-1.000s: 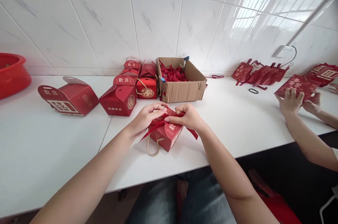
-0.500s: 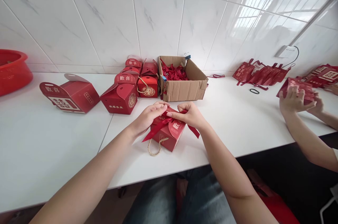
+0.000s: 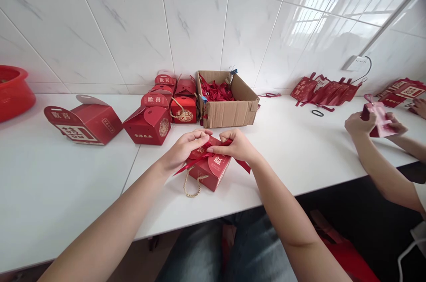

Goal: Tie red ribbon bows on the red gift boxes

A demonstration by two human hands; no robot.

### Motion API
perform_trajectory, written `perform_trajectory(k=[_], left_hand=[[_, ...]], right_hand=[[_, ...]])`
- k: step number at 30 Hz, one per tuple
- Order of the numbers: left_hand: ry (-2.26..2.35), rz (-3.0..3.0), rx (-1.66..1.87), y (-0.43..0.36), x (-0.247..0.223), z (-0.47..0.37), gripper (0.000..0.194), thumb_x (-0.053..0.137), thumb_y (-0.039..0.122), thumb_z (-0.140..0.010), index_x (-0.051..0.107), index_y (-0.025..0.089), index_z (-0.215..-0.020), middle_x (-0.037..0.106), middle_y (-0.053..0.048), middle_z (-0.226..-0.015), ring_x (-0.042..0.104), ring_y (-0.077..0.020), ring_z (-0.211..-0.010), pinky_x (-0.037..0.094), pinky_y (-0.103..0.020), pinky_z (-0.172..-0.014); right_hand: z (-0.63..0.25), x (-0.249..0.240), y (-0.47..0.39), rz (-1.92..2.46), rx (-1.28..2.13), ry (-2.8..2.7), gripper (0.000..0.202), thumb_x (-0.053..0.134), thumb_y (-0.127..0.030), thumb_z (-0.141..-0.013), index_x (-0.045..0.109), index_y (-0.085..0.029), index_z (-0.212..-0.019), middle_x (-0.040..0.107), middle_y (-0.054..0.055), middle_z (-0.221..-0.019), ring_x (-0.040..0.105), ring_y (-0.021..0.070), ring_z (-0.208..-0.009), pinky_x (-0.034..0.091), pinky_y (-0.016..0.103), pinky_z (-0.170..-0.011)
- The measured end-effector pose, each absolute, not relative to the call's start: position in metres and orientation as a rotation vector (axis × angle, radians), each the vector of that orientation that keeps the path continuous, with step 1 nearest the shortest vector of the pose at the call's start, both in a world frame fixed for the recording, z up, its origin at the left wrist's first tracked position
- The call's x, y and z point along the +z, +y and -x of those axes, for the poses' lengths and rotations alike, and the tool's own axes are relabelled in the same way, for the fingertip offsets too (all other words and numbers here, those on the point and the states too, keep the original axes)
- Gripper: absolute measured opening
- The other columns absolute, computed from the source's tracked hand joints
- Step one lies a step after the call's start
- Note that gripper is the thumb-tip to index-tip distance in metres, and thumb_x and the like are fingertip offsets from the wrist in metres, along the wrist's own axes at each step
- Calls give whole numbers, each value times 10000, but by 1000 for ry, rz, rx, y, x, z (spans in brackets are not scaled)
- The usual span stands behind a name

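A small red gift box (image 3: 213, 170) with a gold rope handle (image 3: 192, 188) rests on the white table in front of me. A red ribbon (image 3: 245, 166) crosses its top, with one tail hanging at each side. My left hand (image 3: 187, 146) is closed on the ribbon at the box's upper left, thumb and fingers pinched together. From the right, my right hand (image 3: 237, 145) pinches the ribbon over the middle of the box, fingers curled and thumb pointing left. The fingers partly hide the knot area.
Behind stand several red boxes (image 3: 148, 124) and a cardboard carton (image 3: 229, 113) of red ribbons. A larger red box (image 3: 89, 121) and red basin (image 3: 15, 95) are left. At right, a co-worker's hands (image 3: 361, 123) hold a box near flat red packets (image 3: 324, 90).
The ribbon's left tail has swung up and lies flatter, and my right thumb has shifted slightly left. The co-worker's box has been turned and now shows a pink side.
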State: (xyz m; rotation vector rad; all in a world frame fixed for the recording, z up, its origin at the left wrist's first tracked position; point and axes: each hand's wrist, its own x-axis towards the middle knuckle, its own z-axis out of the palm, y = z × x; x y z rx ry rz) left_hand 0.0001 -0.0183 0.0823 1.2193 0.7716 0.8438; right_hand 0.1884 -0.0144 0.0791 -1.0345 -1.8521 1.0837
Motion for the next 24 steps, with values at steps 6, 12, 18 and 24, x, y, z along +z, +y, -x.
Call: perform_trajectory(k=[6,12,18,24], left_hand=[[847,-1400,900,-19,86,0,242,649,362,-785,607,156,-666,439,-64,-1384,510,-269,-1189,458,-323,-883],[871,-1390,899,-15,80,2,251,666,401,-761,602,161,-729,448,-72,-1364,575,-264,-1076,486,-346,-818],[898,-1567,815,-15,87,3,299,632,469,-783,664,185,-696,500,-93,-1308,411,-307,-1282,431,-364,-939],[837,-1595,799,-14,87,3,320,617,444,-800,616,188,-607,568,-105,-1200,341,-302,-1334,428,-371,-944]], right_hand=[[-188,79,-14,1003,1081,-1861,589,740,-481,-641,236,-198,-526,209,-74,-548,197,59,-517,148,243,-462],[-188,80,-15,1002,1089,-1858,598,724,-496,-651,217,-201,-540,205,-74,-549,200,57,-514,154,241,-463],[-188,81,-15,1004,1046,-1881,573,706,-499,-659,243,-193,-519,236,-67,-542,210,53,-514,154,237,-465],[-188,81,-15,978,1060,-1876,534,705,-495,-661,302,-183,-502,271,-64,-534,231,51,-508,167,226,-467]])
